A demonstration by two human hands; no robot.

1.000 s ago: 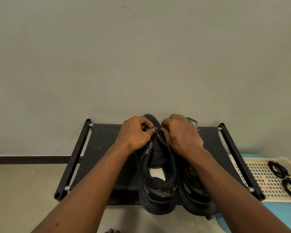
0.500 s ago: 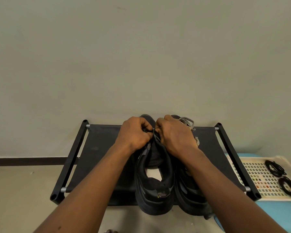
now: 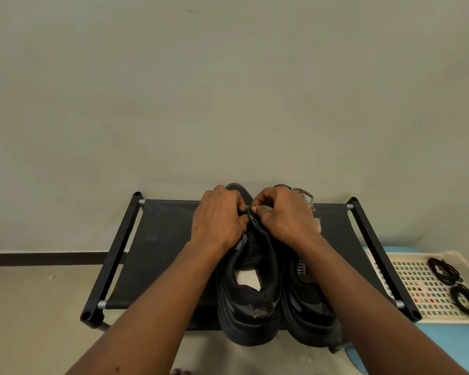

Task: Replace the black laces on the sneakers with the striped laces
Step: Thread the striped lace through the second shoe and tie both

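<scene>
Two black sneakers stand side by side on a black fabric rack, heels toward me: the left sneaker (image 3: 251, 307) and the right sneaker (image 3: 307, 318). My left hand (image 3: 218, 219) grips the left sneaker's upper near the eyelets. My right hand (image 3: 282, 215) pinches a black-and-white striped lace (image 3: 266, 207) at that sneaker's throat. More striped lace (image 3: 307, 197) loops behind my right hand, and a stretch of it lies on the right sneaker. The eyelets themselves are hidden by my fingers.
The black rack (image 3: 171, 239) has tubular side bars and stands against a plain wall. To the right a white perforated tray (image 3: 417, 290) on a blue surface holds two coiled black laces (image 3: 444, 270). Bare floor lies to the left.
The view has shifted slightly. My right hand has drawn back a little, and a short bit of striped lace shows between my fingertips now.
</scene>
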